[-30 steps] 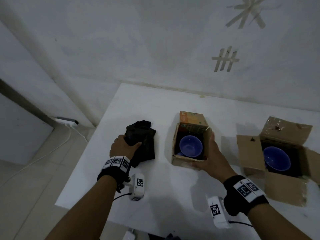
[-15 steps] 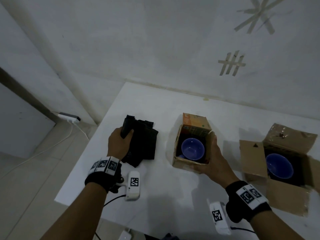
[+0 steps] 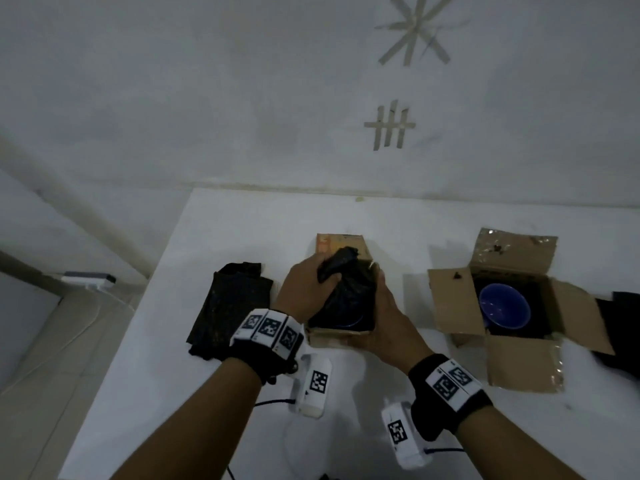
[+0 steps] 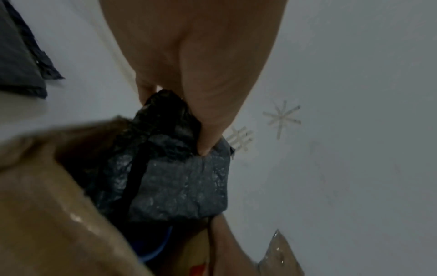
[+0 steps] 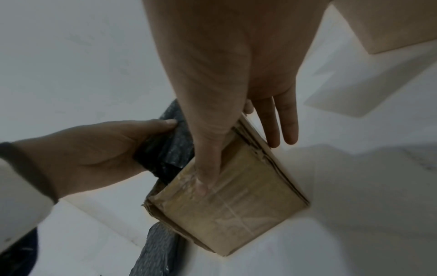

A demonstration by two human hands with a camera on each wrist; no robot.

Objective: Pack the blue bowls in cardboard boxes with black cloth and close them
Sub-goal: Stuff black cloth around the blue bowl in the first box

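A small cardboard box (image 3: 337, 336) stands on the white table (image 3: 242, 223), with a blue bowl inside whose rim (image 3: 349, 325) only just shows. My left hand (image 3: 327, 271) grips a crumpled black cloth (image 3: 349, 292) and holds it in the box's opening, over the bowl. My right hand (image 3: 381, 292) holds the box's right side, thumb on one face (image 5: 205, 179). In the left wrist view the cloth (image 4: 177, 177) hangs from my fingers (image 4: 208, 145) into the box (image 4: 47, 205). A second, larger open box (image 3: 450, 306) at the right holds another blue bowl (image 3: 504, 306) on black lining.
A pile of black cloths (image 3: 232, 306) lies left of the small box. More black cloth (image 3: 620, 323) lies at the far right edge. The wall with tape marks (image 3: 389, 128) runs behind the table. A power strip (image 3: 90, 277) lies on the floor at the left.
My left hand lifted one black cloth off the pile and carried it right, into the small box's opening over the bowl. My right hand stayed on the box.
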